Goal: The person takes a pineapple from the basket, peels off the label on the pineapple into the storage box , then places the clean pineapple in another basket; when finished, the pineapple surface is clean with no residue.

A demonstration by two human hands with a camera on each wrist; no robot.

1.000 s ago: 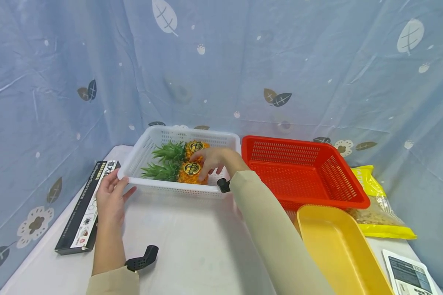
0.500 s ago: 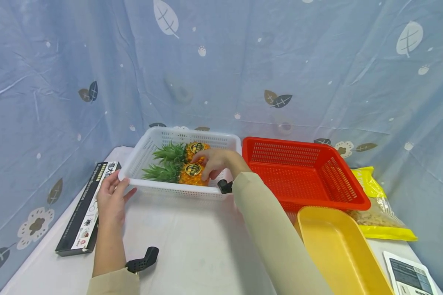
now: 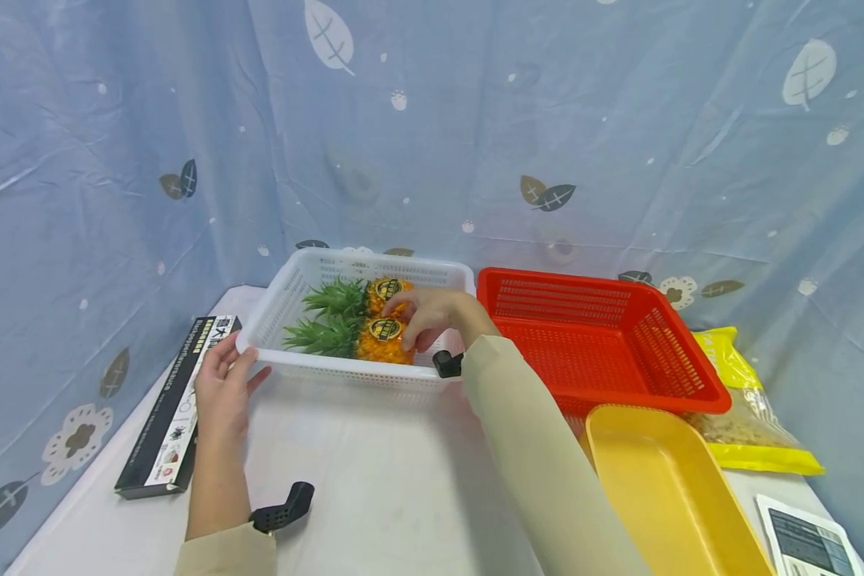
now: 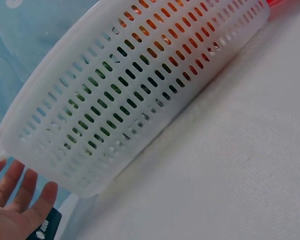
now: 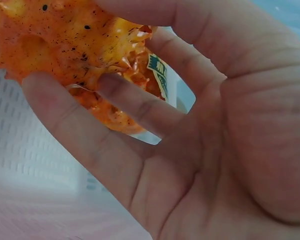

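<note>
Two orange pineapples with green leaf crowns lie side by side in a white perforated basket [image 3: 346,366], crowns to the left. Both the near pineapple [image 3: 378,350] and the far pineapple [image 3: 376,294] carry a black and gold label. My right hand [image 3: 439,314] reaches into the basket and holds the near pineapple at its right end. In the right wrist view, the thumb lies over that fruit [image 5: 55,45] and the fingertips are at its side. With thumb on the rim and fingers outside, my left hand [image 3: 225,388] grips the basket's front left corner.
A red basket [image 3: 605,398] stands right of the white one, with a yellow tray [image 3: 648,472] in front. Behind these lies a yellow-ended clear bag [image 3: 749,420]; a white packet [image 3: 810,536] is front right. A long black and white box [image 3: 176,408] lies at left.
The head view has shifted slightly. My right hand and the near pineapple have edged a little to the right; my left hand keeps its hold on the basket corner.
</note>
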